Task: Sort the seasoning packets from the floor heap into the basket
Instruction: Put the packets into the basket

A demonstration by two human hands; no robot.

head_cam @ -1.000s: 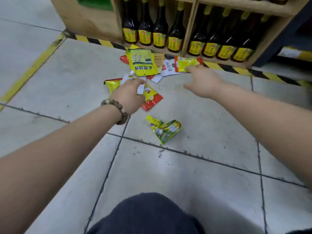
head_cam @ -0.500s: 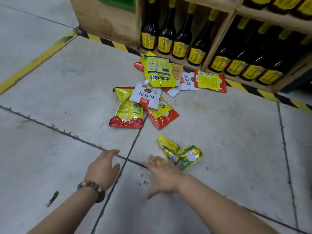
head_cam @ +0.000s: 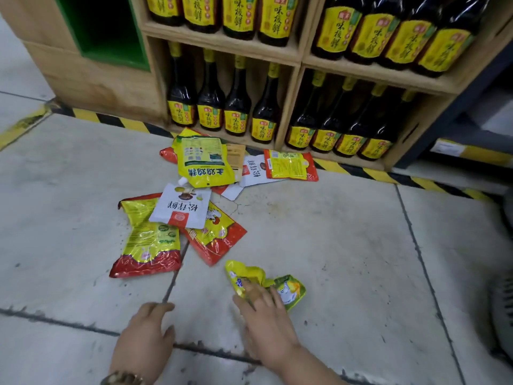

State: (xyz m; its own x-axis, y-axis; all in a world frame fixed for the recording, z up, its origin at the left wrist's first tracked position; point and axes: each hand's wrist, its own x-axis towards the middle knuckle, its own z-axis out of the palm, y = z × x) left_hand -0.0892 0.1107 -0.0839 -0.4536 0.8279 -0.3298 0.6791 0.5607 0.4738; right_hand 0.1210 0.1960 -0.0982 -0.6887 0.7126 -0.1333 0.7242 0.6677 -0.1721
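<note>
On the grey tiled floor [head_cam: 347, 245] before a wooden shelf [head_cam: 91, 87] of dark sauce bottles [head_cam: 211, 104], we lay the straight fingers of our right hand [head_cam: 266, 323] on the crumpled yellow-green seasoning packet [head_cam: 291, 291], seemingly because it lies nearest, with our left hand [head_cam: 144, 337] flat and empty beside it and the heap of red-and-yellow packets [head_cam: 150, 240] beyond both.

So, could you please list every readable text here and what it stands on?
"味极鲜": yellow labels on the dark bottles.
"松茸鲜": white pouch, upside down; also the white packet behind it.
"土鸡鸡精": large yellow pouch, upside down.
Fine print and red-and-yellow packets: too blurred to read.
</note>
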